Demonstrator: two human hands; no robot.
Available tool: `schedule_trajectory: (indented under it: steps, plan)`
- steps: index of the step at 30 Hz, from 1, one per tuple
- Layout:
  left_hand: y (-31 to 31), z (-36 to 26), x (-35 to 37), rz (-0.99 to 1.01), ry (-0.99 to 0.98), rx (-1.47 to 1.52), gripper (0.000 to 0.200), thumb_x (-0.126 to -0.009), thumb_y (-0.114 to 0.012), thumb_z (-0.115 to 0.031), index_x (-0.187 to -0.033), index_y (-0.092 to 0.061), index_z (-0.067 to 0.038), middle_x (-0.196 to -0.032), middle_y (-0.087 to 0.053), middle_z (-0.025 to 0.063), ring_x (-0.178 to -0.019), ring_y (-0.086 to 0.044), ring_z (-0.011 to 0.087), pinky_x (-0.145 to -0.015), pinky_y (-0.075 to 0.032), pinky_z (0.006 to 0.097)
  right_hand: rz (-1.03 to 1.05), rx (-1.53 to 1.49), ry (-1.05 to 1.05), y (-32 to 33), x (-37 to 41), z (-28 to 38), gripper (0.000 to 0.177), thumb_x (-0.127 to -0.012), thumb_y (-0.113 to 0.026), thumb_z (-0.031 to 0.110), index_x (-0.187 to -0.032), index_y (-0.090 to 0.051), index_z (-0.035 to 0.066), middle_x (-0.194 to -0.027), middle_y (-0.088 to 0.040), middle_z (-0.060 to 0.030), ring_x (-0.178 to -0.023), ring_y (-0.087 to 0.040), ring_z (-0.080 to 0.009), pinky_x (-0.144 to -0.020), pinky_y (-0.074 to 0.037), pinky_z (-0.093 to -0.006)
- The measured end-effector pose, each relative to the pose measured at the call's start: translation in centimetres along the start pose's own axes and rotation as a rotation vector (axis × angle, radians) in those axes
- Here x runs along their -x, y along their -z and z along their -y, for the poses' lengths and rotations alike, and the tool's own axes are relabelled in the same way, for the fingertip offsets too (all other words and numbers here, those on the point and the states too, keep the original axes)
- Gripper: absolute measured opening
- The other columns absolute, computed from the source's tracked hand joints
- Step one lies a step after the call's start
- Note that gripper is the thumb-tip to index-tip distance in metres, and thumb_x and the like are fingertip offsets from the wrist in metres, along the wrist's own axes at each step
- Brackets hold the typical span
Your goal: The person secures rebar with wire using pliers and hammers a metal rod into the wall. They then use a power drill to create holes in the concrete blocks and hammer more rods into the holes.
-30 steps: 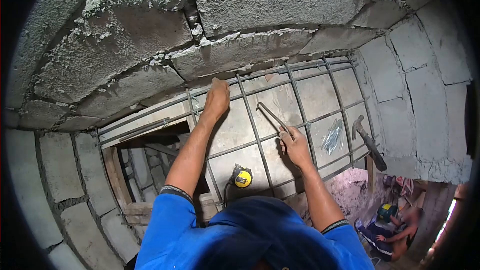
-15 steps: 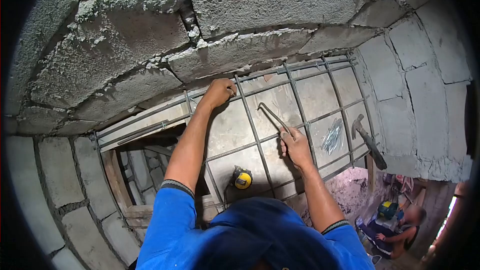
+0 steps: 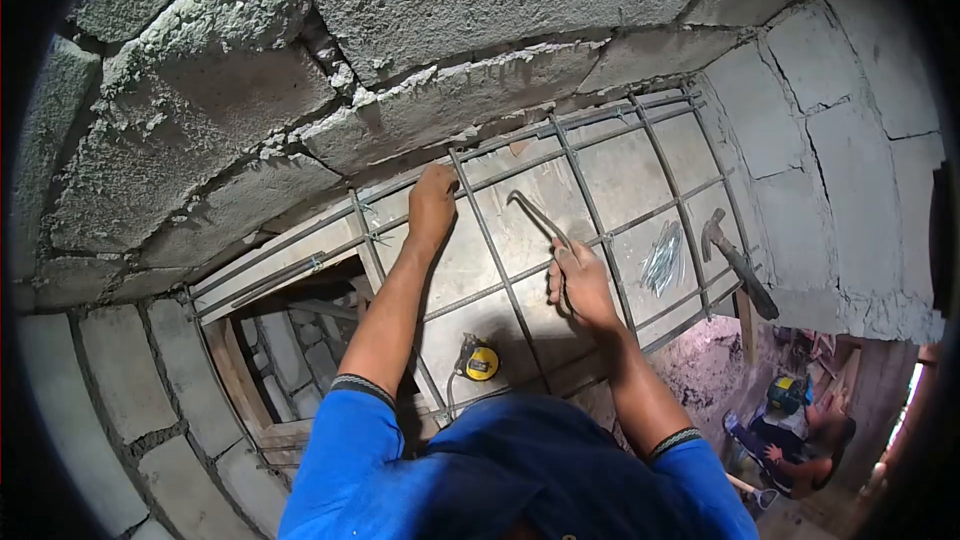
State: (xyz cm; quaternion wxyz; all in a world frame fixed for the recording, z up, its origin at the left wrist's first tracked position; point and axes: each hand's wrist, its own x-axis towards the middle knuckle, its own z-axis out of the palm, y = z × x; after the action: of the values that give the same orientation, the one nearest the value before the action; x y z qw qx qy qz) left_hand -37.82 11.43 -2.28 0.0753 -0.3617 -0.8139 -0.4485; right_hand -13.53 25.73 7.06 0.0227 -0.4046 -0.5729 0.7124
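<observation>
A grid of steel rebar (image 3: 487, 230) lies over a pale board (image 3: 450, 270) below the block wall. My left hand (image 3: 432, 205) is curled at the upper bars, beside a crossing; its fingertips and anything in them are hidden. My right hand (image 3: 583, 285) is closed around a thin metal rod with a bent end, a tying hook (image 3: 535, 215). The hook's bent tip points up and left, over the board between two crossbars, apart from my left hand. Small wire ties show at some crossings to the left.
A yellow and black tape measure (image 3: 482, 363) sits near my body. Right of my right hand are a bundle of cut tie wires (image 3: 662, 260) and a hammer (image 3: 740, 268). An opening framed in wood (image 3: 235, 365) is at left. Below right, another person (image 3: 800, 450) sits.
My left hand has turned slightly, with its knuckles now upward, staying near the same crossing. My right hand and the hook have shifted only a little. The view has tilted slightly.
</observation>
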Motion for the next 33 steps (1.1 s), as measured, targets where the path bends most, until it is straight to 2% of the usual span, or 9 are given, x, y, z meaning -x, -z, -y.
schedule_trajectory:
  steps: [7,11,20,22,25,28,29,32,33]
  plan:
    - [-1.5,-0.2,1.0,-0.176,0.053,0.080,0.013,-0.081,-0.067,0.006,-0.092,-0.066,-0.001,-0.098,-0.068,0.0155,-0.094,-0.066,0.0344,-0.082,-0.054,0.0390,-0.015,-0.199,-0.049,-5.7,-5.4,5.5,0.050,-0.101,-0.045,0.011,-0.150,-0.037,0.005,-0.079,-0.053,-0.0043,-0.056,-0.053,-0.0128,-0.044,-0.049,-0.0306]
    - [-1.4,-0.9,0.9,-0.219,0.151,0.111,0.008,-0.079,-0.070,0.004,-0.086,-0.068,0.000,-0.098,-0.069,0.0153,-0.095,-0.067,0.0334,-0.085,-0.053,0.0387,0.000,-0.129,-0.064,-7.6,-8.0,5.2,0.054,-0.101,-0.044,0.011,-0.154,-0.033,0.006,-0.078,-0.052,-0.0041,-0.055,-0.053,-0.0136,-0.044,-0.050,-0.0327]
    - [-1.5,-1.7,1.4,-0.227,0.282,0.155,0.011,-0.080,-0.071,0.001,-0.091,-0.071,0.001,-0.103,-0.070,0.0157,-0.098,-0.067,0.0314,-0.087,-0.053,0.0358,0.038,-0.100,-0.096,-8.2,-7.2,5.6,0.049,-0.101,-0.044,0.010,-0.149,-0.040,0.006,-0.075,-0.051,-0.0034,-0.052,-0.052,-0.0143,-0.041,-0.050,-0.0333]
    - [-0.8,-3.2,0.8,-0.282,0.549,0.313,0.011,-0.084,-0.072,-0.006,-0.092,-0.072,0.001,-0.098,-0.071,0.0157,-0.093,-0.068,0.0316,-0.083,-0.053,0.0361,0.036,-0.131,-0.096,-8.8,-6.9,5.8,0.048,-0.101,-0.044,0.010,-0.148,-0.041,0.007,-0.074,-0.050,-0.0030,-0.051,-0.051,-0.0142,-0.041,-0.050,-0.0334]
    - [-0.4,-1.9,0.5,-0.154,0.615,0.231,0.014,-0.087,-0.073,-0.012,-0.088,-0.070,0.002,-0.087,-0.070,0.0188,-0.083,-0.069,0.0340,-0.075,-0.053,0.0377,0.038,-0.203,-0.112,-9.5,-6.7,5.9,0.045,-0.101,-0.045,0.010,-0.146,-0.044,0.008,-0.072,-0.049,-0.0021,-0.050,-0.050,-0.0139,-0.040,-0.049,-0.0333]
    - [-0.2,-0.7,-0.7,-0.125,0.503,0.164,0.018,-0.087,-0.074,-0.016,-0.086,-0.069,0.001,-0.077,-0.068,0.0197,-0.072,-0.067,0.0347,-0.069,-0.052,0.0410,0.041,-0.258,-0.130,-10.1,-6.2,5.8,0.039,-0.101,-0.046,0.011,-0.140,-0.046,0.008,-0.070,-0.049,-0.0011,-0.048,-0.049,-0.0132,-0.040,-0.048,-0.0327]
    - [-0.2,-0.3,-1.3,-0.073,0.493,0.153,0.019,-0.086,-0.071,-0.018,-0.090,-0.073,0.001,-0.084,-0.071,0.0201,-0.079,-0.070,0.0342,-0.074,-0.053,0.0397,0.043,-0.273,-0.112,-10.5,-5.8,5.5,0.037,-0.102,-0.045,0.012,-0.139,-0.047,0.008,-0.069,-0.048,-0.0012,-0.048,-0.049,-0.0131,-0.040,-0.048,-0.0325]
    - [-0.6,0.6,-3.5,-0.029,0.441,0.048,0.019,-0.087,-0.070,-0.018,-0.089,-0.074,0.000,-0.086,-0.071,0.0206,-0.080,-0.070,0.0363,-0.074,-0.053,0.0405,0.031,-0.281,-0.098,-11.3,-4.1,4.5,0.035,-0.104,-0.044,0.015,-0.138,-0.046,0.007,-0.069,-0.048,-0.0018,-0.047,-0.049,-0.0130,-0.039,-0.047,-0.0315]
    - [-0.9,0.6,-3.7,-0.024,0.459,0.044,0.018,-0.086,-0.070,-0.015,-0.096,-0.074,0.000,-0.084,-0.072,0.0192,-0.079,-0.071,0.0349,-0.076,-0.053,0.0412,0.034,-0.279,-0.097,-11.2,-4.0,4.3,0.036,-0.104,-0.044,0.016,-0.139,-0.046,0.007,-0.071,-0.049,-0.0026,-0.047,-0.050,-0.0134,-0.040,-0.048,-0.0315]
